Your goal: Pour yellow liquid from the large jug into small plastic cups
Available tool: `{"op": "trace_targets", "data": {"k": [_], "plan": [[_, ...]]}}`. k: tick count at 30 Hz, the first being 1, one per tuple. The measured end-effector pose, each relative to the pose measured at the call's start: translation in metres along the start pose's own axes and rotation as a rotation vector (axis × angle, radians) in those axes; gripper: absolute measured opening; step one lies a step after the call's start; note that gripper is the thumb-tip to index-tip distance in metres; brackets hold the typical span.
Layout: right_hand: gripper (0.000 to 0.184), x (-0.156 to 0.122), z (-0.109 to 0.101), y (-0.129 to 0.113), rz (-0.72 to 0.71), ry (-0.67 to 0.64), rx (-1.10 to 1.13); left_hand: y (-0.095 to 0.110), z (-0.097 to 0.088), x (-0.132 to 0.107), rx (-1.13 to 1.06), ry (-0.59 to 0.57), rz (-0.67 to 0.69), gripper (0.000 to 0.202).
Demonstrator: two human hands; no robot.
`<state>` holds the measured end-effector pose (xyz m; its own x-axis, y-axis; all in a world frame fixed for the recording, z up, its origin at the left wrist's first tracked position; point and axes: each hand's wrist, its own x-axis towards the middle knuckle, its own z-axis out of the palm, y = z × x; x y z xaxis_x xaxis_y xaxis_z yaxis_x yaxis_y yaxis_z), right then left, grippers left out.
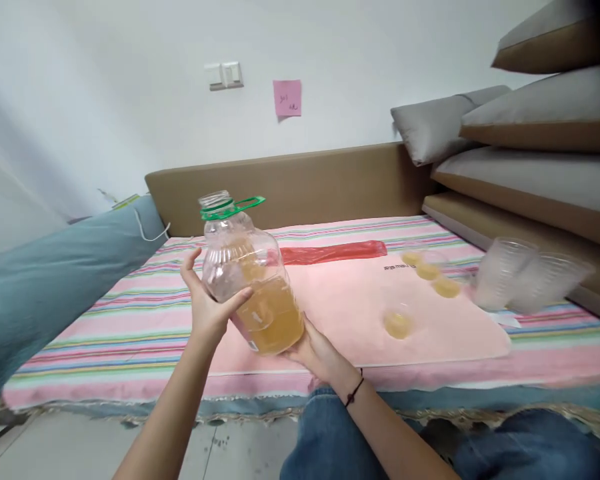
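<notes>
Between my two hands is a large clear plastic jug [267,310] of yellowish liquid, tilted with its uncapped neck up and to the left. A green carry ring [230,209] circles the neck. My left hand [210,300] grips the jug's left side, thumb across its front. Against the lower right of the base, my right hand [313,347] supports the jug, its fingers partly hidden behind it. To the right, a clear plastic cup [398,323] with some yellow liquid stands alone on a pink mat [340,313]. Several similar cups [427,270] stand farther back in a row.
A flattened red plastic bag [335,252] lies behind the mat. Two stacks of clear cups [545,277] lean at the right, beside piled grey-and-brown cushions [540,173]. A blue-covered bolster [75,260] lies at the left. A brown backrest [330,183] lines the wall.
</notes>
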<state>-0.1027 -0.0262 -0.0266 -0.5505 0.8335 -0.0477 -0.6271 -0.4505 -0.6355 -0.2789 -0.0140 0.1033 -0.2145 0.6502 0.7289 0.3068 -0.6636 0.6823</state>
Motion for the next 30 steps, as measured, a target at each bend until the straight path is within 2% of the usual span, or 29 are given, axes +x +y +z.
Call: {"op": "trace_targets", "data": {"k": [3, 9, 13, 17, 20, 23, 27, 30], "plan": [[0.056, 0.030, 0.000, 0.005, -0.010, 0.057, -0.093, -0.016, -0.020, 0.015, 0.026, -0.073, -0.038, 0.107], [0.037, 0.077, 0.007, 0.013, 0.004, 0.095, -0.312, -0.060, -0.053, 0.030, 0.060, -0.097, -0.036, 0.107], [0.032, 0.093, 0.013, 0.021, 0.024, 0.109, -0.410, -0.084, -0.065, 0.031, 0.040, -0.150, -0.050, 0.111], [0.033, 0.094, 0.010, 0.022, -0.021, 0.184, -0.540, -0.100, -0.069, 0.026, 0.000, -0.210, -0.096, 0.114], [0.042, 0.081, 0.006, 0.012, -0.111, 0.239, -0.615, -0.107, -0.072, 0.021, 0.001, -0.240, -0.140, 0.118], [0.048, 0.055, 0.003, -0.006, -0.185, 0.253, -0.652, -0.107, -0.078, 0.019, -0.007, -0.251, -0.181, 0.119], [0.050, 0.004, -0.005, -0.038, -0.259, 0.247, -0.695, -0.098, -0.086, 0.019, 0.032, -0.297, -0.244, 0.121], [0.050, -0.041, -0.018, -0.071, -0.305, 0.289, -0.736, -0.089, -0.088, 0.019, 0.115, -0.325, -0.271, 0.121]]}}
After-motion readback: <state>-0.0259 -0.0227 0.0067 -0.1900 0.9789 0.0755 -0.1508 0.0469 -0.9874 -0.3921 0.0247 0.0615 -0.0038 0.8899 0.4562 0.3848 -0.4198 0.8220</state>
